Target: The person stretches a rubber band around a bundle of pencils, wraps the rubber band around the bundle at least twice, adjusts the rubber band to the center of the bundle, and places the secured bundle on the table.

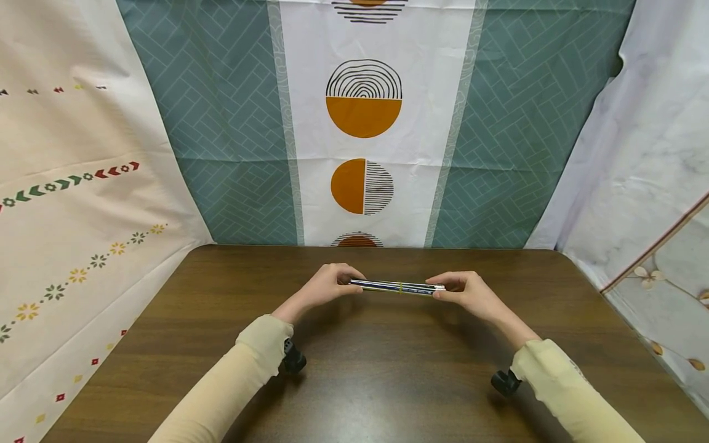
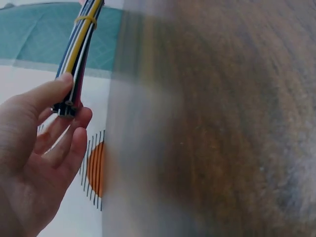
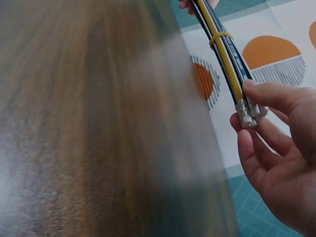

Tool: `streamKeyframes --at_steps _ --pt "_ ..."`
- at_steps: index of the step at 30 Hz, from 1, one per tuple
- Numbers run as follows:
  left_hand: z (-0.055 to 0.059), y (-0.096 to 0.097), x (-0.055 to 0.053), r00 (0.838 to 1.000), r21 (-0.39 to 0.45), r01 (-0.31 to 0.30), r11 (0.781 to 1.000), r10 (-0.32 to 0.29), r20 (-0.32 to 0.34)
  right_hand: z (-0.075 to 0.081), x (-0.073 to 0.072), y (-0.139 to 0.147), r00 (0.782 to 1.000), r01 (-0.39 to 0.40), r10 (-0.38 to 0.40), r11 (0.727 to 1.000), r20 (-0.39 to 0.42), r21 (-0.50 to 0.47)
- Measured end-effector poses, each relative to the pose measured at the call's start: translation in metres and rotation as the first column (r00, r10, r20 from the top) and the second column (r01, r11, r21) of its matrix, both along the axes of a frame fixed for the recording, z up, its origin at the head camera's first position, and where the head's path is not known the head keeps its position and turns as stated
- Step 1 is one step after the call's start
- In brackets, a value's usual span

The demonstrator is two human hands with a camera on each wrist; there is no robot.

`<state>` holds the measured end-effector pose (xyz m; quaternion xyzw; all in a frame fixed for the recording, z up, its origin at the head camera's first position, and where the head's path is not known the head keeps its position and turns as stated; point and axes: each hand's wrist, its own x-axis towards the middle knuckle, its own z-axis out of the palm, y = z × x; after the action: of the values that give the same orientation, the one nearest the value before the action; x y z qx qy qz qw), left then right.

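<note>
A bundle of pencils (image 1: pixel 388 286) lies level between the two hands, raised over the table. Its pencils are dark blue, yellow, white and red, tied round the middle by a yellow rubber band (image 3: pixel 220 38). My left hand (image 1: pixel 327 285) pinches the left end between thumb and fingers; the left wrist view shows that end without erasers. The right hand (image 1: pixel 469 295) pinches the other end, where white erasers (image 3: pixel 249 118) stick out past the thumb in the right wrist view.
Beneath the hands stretches a brown wooden table (image 1: pixel 354 369). Behind it hangs a green and white cloth (image 1: pixel 365 141) with orange and striped circles. Patterned cloths hang at the left (image 1: pixel 83 215) and right (image 1: pixel 653 203). Each sleeve cuff carries a small black wrist camera (image 1: pixel 294 357).
</note>
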<state>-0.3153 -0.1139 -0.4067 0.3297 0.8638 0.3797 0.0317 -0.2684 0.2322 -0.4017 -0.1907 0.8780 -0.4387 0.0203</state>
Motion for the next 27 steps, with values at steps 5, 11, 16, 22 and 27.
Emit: streamKeyframes --at_steps 5,11,16,22,27 --pt "-0.009 0.002 -0.002 1.000 -0.013 -0.027 1.000 0.027 0.014 -0.007 -0.002 0.000 1.000 0.024 -0.023 0.999 -0.014 0.040" --pt "-0.017 0.003 -0.005 0.999 -0.022 -0.022 1.000 0.023 0.040 -0.017 -0.005 0.001 0.999 0.051 -0.050 0.997 -0.021 0.057" --pt "-0.019 0.005 -0.004 0.999 -0.044 -0.026 0.999 0.028 0.044 -0.024 -0.004 0.001 0.997 0.071 -0.068 0.992 -0.035 0.101" --pt "-0.023 0.006 -0.003 0.999 -0.085 -0.024 0.996 0.028 0.047 -0.029 -0.003 -0.001 0.995 0.098 -0.095 0.987 -0.028 0.129" --pt "-0.025 0.005 -0.004 0.998 -0.088 -0.040 0.995 0.044 0.050 -0.030 -0.005 0.000 0.997 0.078 -0.079 0.989 0.008 0.122"
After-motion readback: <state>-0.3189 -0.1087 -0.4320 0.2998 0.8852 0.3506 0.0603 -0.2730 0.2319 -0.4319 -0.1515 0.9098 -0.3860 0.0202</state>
